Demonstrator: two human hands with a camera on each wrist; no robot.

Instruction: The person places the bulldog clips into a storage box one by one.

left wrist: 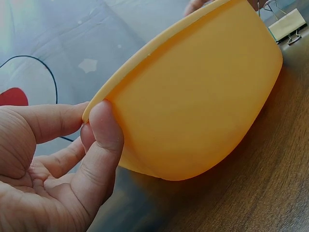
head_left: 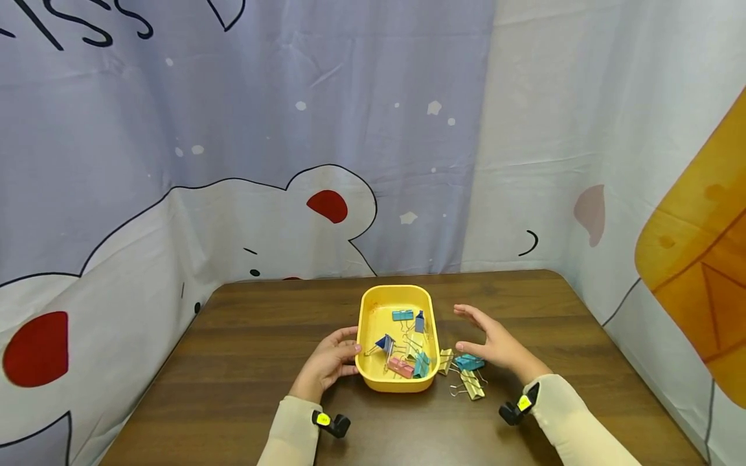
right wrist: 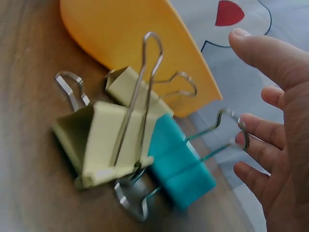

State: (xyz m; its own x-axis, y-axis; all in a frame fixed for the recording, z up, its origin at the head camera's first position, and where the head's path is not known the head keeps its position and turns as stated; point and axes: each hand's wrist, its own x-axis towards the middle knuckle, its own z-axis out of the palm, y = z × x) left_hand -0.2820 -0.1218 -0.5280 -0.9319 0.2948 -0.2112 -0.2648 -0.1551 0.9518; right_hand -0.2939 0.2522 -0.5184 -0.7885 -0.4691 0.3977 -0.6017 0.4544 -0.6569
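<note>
A yellow plastic box [head_left: 364, 310] with rounded corners sits on the table, holding several binder clips in blue, teal, pink and yellow. At its left side my left hand [head_left: 329, 362] grips the rim, thumb and fingertips at the edge in the left wrist view. Right of the box lie loose clips: a teal binder clip [head_left: 468, 362], a yellow binder clip [head_left: 472, 384] and another yellow binder clip [head_left: 445, 361] close against the box wall. Over these clips hovers my right hand [head_left: 495, 343], fingers spread and holding nothing; its fingertips overlap the teal clip's wire handle in the right wrist view.
The brown wooden table [head_left: 262, 323] extends to both sides of the box. Behind it hangs a printed curtain [head_left: 408, 162], which also runs along the left and right. Both wrists carry a small black camera, such as the left wrist camera [head_left: 335, 425].
</note>
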